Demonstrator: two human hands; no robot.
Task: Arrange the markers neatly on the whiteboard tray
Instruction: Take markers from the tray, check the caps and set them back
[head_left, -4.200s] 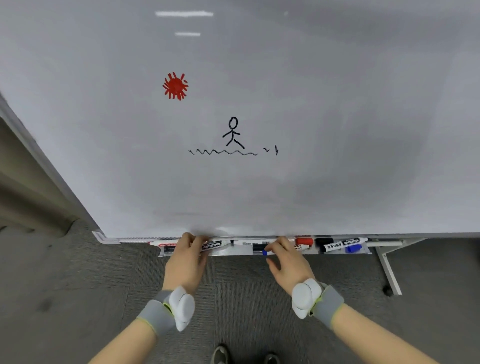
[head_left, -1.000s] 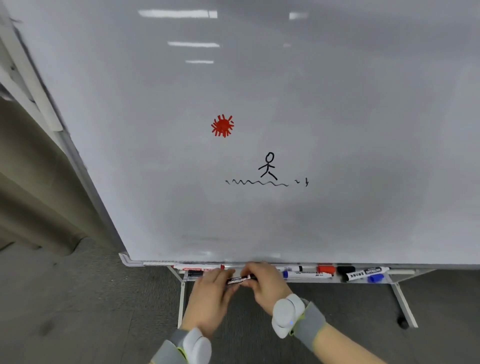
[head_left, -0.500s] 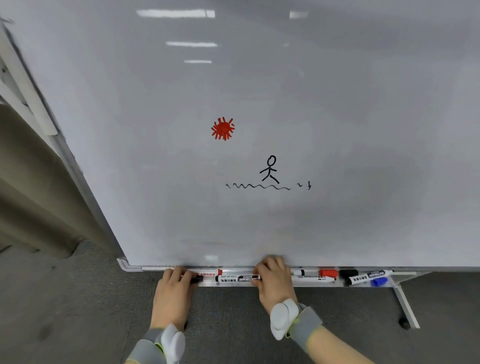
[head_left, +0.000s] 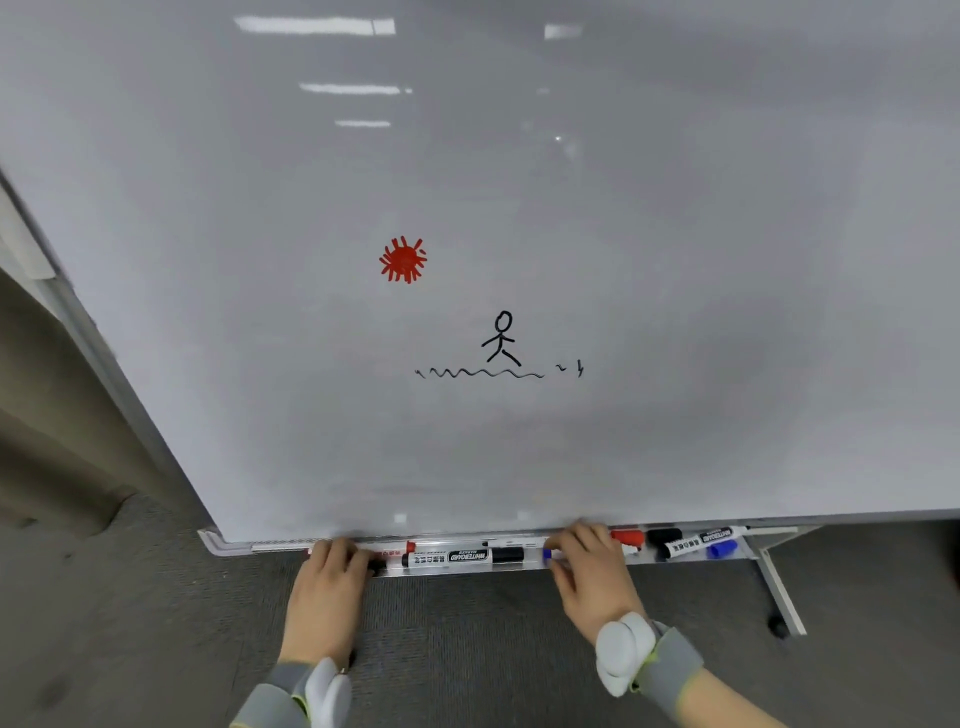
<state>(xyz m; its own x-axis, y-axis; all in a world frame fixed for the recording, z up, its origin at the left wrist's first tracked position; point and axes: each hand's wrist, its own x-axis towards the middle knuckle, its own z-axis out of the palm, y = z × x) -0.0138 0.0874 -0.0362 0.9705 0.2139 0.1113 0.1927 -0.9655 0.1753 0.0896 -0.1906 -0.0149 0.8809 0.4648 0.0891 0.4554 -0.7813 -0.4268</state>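
Both hands are down at the tray (head_left: 291, 545) now, under the whiteboard (head_left: 519, 208). The left hand (head_left: 327, 597) sits at the tray's left part, fingers (head_left: 332, 553) laid together over a marker end there; whether it pinches that marker cannot be told. Just right of that hand lies a black marker (head_left: 462, 556), flat along the tray, label up, with a red-capped one (head_left: 400, 546) behind it against the board. The right hand (head_left: 592, 582) is further right along the tray, fingers curled close over a blue-tipped marker (head_left: 548, 555); thumb under, fingertips on top, though a firm grip is not clear. Right of that hand: a red cap (head_left: 627, 537), a black cap (head_left: 665, 535), then a tilted black marker (head_left: 696, 543) and a blue cap (head_left: 722, 549) at the tray's right end. Grey wristbands on both arms. Up on the board, a red sun (head_left: 403, 260) and a stick figure (head_left: 500, 339).
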